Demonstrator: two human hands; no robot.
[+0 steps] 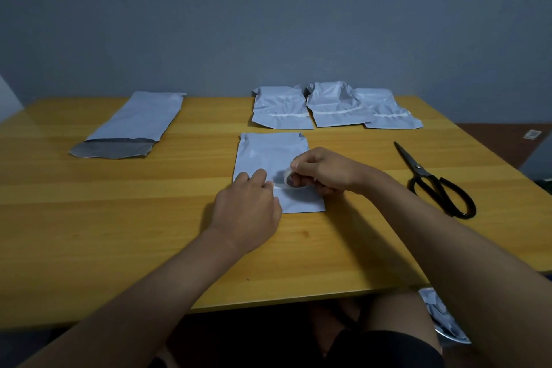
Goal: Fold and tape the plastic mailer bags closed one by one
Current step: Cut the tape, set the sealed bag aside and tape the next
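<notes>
A folded pale grey mailer bag (270, 155) lies flat in the middle of the wooden table (119, 233). My right hand (324, 170) grips a small roll of clear tape (294, 181) over the bag's lower half. My left hand (249, 206) rests on the bag's left side, its fingertips holding down the tape's free end beside the roll. Three folded and taped mailer bags (334, 107) lie in a row at the table's far edge. One unfolded mailer bag (134, 125), its dark inner flap showing, lies at the far left.
Black scissors (436, 182) lie on the table to the right of my right arm. A grey wall stands behind the table. Some grey plastic (442, 317) lies below the table's near right edge, beside my leg.
</notes>
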